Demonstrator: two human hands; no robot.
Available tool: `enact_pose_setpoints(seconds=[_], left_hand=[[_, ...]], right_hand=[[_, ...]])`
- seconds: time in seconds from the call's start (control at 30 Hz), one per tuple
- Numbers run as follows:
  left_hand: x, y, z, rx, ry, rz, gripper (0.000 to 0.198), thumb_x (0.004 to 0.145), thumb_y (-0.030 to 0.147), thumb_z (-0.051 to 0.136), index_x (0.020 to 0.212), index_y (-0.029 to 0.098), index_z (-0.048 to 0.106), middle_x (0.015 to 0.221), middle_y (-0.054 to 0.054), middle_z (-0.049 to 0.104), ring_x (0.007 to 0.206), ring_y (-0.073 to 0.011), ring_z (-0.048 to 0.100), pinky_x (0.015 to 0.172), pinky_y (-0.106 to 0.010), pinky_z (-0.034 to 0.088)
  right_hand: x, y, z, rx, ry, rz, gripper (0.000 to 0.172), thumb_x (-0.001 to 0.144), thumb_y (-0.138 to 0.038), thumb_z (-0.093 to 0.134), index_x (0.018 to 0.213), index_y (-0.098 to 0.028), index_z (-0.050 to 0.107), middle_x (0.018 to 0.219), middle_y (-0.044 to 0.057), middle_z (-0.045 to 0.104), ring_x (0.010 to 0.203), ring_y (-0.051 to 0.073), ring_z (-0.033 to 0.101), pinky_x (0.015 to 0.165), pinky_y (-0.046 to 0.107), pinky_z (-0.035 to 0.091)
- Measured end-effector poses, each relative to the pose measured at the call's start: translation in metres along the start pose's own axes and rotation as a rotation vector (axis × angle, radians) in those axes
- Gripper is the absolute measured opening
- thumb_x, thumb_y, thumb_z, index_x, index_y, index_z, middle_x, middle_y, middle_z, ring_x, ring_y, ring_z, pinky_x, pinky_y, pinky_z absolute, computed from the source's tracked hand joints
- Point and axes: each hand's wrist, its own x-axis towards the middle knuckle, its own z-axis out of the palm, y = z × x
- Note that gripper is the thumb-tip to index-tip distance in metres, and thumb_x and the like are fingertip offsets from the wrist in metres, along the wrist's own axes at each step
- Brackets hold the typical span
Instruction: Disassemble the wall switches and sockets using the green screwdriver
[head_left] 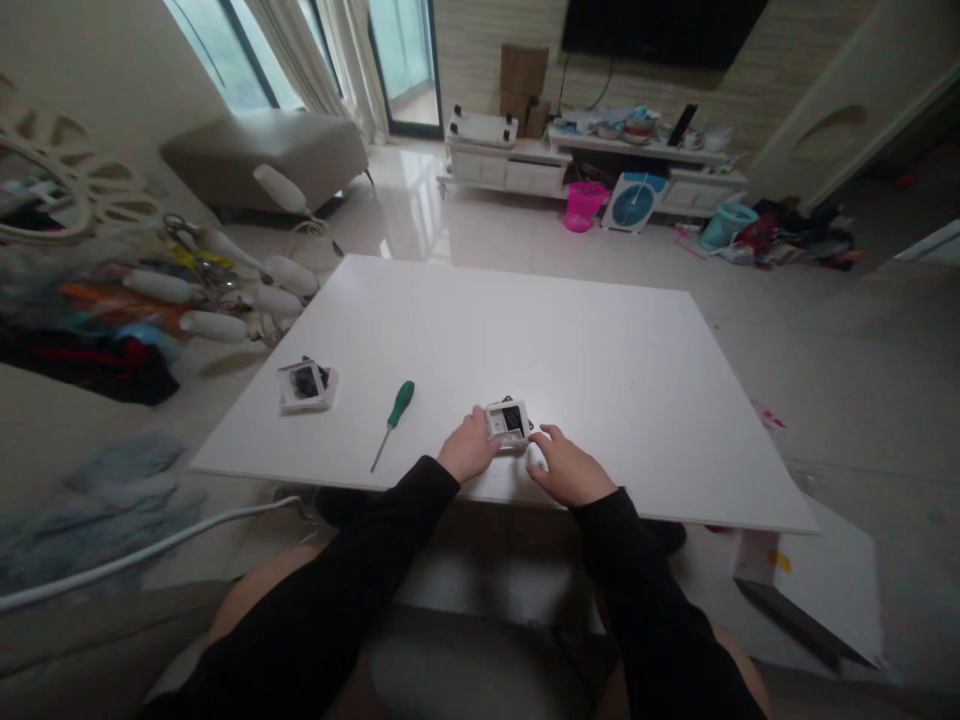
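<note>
Near the front edge of the white table (585, 350), my left hand (469, 446) grips the left side of a small white box (497, 427) with a black part inside it. My right hand (571, 468) is at the box's right side, its thumb and forefinger apart and close to the box's edge; whether they touch it is hard to tell. A screwdriver (396, 415) with a green handle lies to the left of my left hand, its tip towards me. Farther left sits a second white box (306, 387) with black parts in it.
A white floor lamp (279, 272) with several shades stands beside the table's left edge. A white carton (814, 570) is on the floor at the lower right. Across the room are a grey bench (262, 150), a pink basket (583, 205) and a blue fan (632, 203).
</note>
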Motion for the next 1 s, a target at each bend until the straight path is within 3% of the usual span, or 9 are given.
enact_pose_setpoints(seconds=[0.17, 0.37, 0.57, 1.0], left_hand=[[-0.007, 0.0, 0.023, -0.153, 0.084, -0.024, 0.035, 0.09, 0.024, 0.061, 0.122, 0.016, 0.049, 0.132, -0.019, 0.063, 0.127, -0.0272, 0.062, 0.107, -0.036, 0.05], [-0.021, -0.005, 0.035, -0.012, 0.006, 0.083, 0.047, 0.089, 0.029, 0.062, 0.133, 0.014, 0.051, 0.139, -0.022, 0.06, 0.134, -0.0333, 0.057, 0.114, -0.043, 0.047], [-0.033, 0.003, 0.035, 0.191, -0.011, 0.136, 0.051, 0.089, 0.028, 0.061, 0.138, 0.016, 0.051, 0.143, -0.023, 0.059, 0.134, -0.0357, 0.06, 0.111, -0.045, 0.048], [-0.041, 0.015, 0.046, 0.266, -0.042, 0.225, 0.041, 0.093, 0.023, 0.052, 0.132, 0.013, 0.052, 0.139, -0.024, 0.061, 0.132, -0.0369, 0.059, 0.106, -0.049, 0.049]], right_hand=[[0.008, -0.005, 0.007, 0.012, -0.031, 0.0, 0.056, 0.097, -0.03, 0.058, 0.15, -0.016, 0.049, 0.165, 0.021, 0.039, 0.141, 0.035, 0.055, 0.111, 0.046, 0.048], [0.007, -0.011, 0.012, -0.041, -0.023, 0.072, 0.066, 0.096, -0.034, 0.058, 0.158, -0.018, 0.04, 0.169, 0.025, 0.032, 0.139, 0.04, 0.057, 0.108, 0.05, 0.049], [0.004, -0.009, 0.015, -0.046, -0.063, 0.042, 0.057, 0.096, -0.031, 0.055, 0.15, -0.016, 0.049, 0.149, 0.021, 0.058, 0.131, 0.034, 0.062, 0.105, 0.044, 0.049], [0.001, -0.011, 0.004, -0.117, -0.076, 0.123, 0.043, 0.098, -0.039, 0.053, 0.135, -0.02, 0.062, 0.128, 0.018, 0.07, 0.111, 0.033, 0.072, 0.09, 0.042, 0.053]])
